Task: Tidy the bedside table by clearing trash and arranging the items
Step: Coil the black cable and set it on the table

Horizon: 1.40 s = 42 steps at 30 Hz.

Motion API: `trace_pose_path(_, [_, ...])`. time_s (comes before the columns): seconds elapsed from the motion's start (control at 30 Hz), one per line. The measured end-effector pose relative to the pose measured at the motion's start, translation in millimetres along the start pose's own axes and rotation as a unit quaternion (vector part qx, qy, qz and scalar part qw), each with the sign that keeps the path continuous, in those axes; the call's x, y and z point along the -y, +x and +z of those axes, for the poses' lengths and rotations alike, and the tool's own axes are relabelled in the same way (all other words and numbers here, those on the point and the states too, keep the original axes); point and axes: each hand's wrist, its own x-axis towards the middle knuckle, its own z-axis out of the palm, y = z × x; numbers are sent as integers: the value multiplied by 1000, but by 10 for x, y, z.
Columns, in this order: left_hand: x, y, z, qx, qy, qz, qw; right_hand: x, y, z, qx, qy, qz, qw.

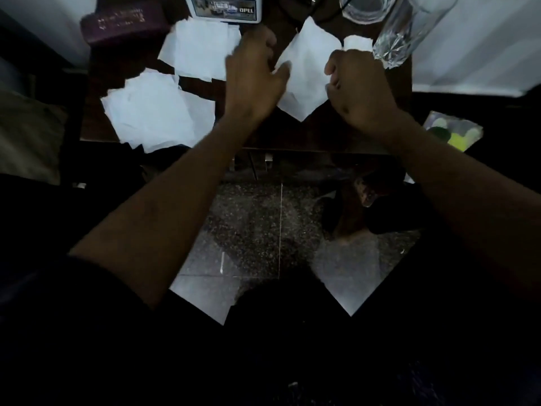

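Both hands worked over the dark bedside table [96, 118]. The right hand [361, 89] was curled into a fist, clamped on the right edge of a white sheet of paper [306, 71] that lay between the two hands. The left hand [254, 74] rested on that sheet's left edge with its thumb pressed on the paper; whether its fingers were closed on the sheet I could not tell, since the hand was blurred. Just left of the left hand lay a second white sheet [202, 49], and nearer the table's front edge a third, crumpled sheet [158, 112]. Just beyond the right fist a small wad of white paper [357, 42] showed, touching a clear plastic bottle [409, 30] lying tilted. Behind it stood a glass [369, 8]. A maroon case [123, 22] sat far left of both hands.
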Motion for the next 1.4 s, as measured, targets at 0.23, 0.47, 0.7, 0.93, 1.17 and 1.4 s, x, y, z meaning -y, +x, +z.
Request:
trace_pose_path(0.23, [-239, 156, 357, 58, 60, -117, 990, -10, -113, 84, -5, -31, -11, 999])
trace_pose_path(0.47, [-166, 130, 370, 79, 39, -176, 980, 127, -280, 136, -6, 32, -16, 999])
trace_pose_path(0.7, [-116, 36, 214, 76, -19, -163, 984, 119, -325, 173, -74, 120, 31, 989])
trace_pose_path(0.93, [5, -120, -153, 39, -412, -335, 846, 149, -327, 192, -114, 355, 205, 905])
trace_pose_path(1.17, [59, -498, -74, 28, -520, -409, 749, 589, -407, 251, 26, 656, 294, 694])
trace_pose_path(1.4, [17, -515, -44, 55, -379, -386, 839, 634, -422, 353, 18, 612, 260, 746])
